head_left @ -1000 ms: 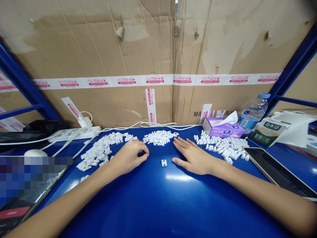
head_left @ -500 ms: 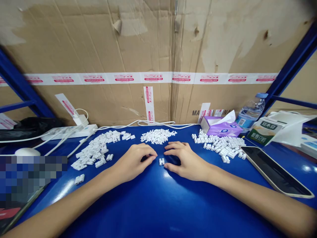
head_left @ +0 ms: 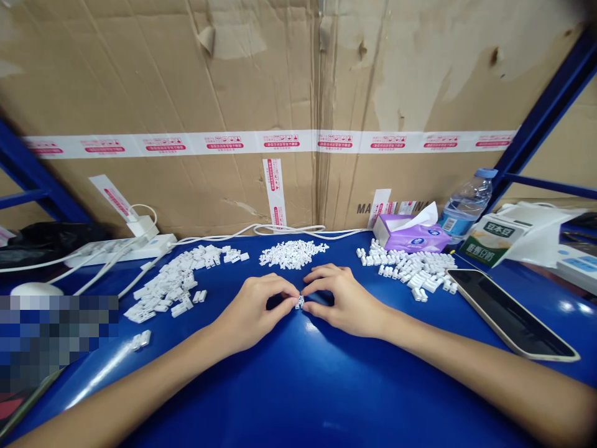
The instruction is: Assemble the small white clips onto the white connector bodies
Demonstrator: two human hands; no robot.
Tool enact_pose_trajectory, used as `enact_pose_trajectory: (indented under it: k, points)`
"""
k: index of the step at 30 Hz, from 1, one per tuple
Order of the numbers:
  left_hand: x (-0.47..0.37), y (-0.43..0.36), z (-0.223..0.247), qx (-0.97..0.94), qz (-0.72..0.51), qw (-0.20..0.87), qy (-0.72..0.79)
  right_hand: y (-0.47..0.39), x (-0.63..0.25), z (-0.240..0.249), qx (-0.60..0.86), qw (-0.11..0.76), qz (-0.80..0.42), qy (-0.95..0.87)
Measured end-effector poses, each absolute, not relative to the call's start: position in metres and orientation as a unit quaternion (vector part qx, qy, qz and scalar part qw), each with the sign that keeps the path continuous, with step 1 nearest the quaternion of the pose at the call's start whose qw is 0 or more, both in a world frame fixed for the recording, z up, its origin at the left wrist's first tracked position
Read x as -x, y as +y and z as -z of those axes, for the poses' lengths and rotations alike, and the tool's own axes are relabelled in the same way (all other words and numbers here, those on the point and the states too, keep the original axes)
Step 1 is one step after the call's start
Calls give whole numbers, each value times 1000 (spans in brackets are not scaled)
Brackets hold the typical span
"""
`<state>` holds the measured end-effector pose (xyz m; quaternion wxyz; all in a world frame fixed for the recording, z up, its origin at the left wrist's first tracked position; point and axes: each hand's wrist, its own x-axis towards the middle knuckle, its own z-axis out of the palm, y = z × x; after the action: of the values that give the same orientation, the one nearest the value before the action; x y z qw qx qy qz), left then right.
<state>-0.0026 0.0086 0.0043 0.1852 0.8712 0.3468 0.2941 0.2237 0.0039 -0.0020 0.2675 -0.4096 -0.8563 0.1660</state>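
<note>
Head view. Small white connector-like piece (head_left: 300, 303) sits between both hands' fingertips, at or just above the blue tabletop (head_left: 298, 392), probably centred so both can work it. Left hand (head_left: 259, 311): grip narrow at the piece's near edge; cannot tell whether it pinches. Right hand (head_left: 347, 303): grip slightly parted opposite, perhaps steadying; contact unclear. Beyond, left pile (head_left: 171, 281), middle pile (head_left: 293, 254), right pile (head_left: 422, 267), presumably separated by part for reach.

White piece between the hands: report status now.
Left hand and right hand at white piece, on opposite sides. Firm grip unclear. Small-parts pile beyond; nothing seen in the way.
</note>
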Motion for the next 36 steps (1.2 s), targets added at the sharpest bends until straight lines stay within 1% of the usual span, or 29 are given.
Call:
enact_pose_trajectory:
  k: [9, 19, 27, 36]
  points:
    - [3, 10, -2, -870, -314, 196, 326, 4, -224, 2, 409, 269, -169, -855]
    - [5, 11, -5, -884, -295, 181, 315, 4, -224, 5, 408, 274, -167, -855]
    - [5, 10, -5, -870, -284, 181, 361, 5, -225, 6, 401, 278, -162, -858]
    - [4, 10, -8, -874, -272, 186, 356, 4, -225, 5, 400, 272, -162, -860]
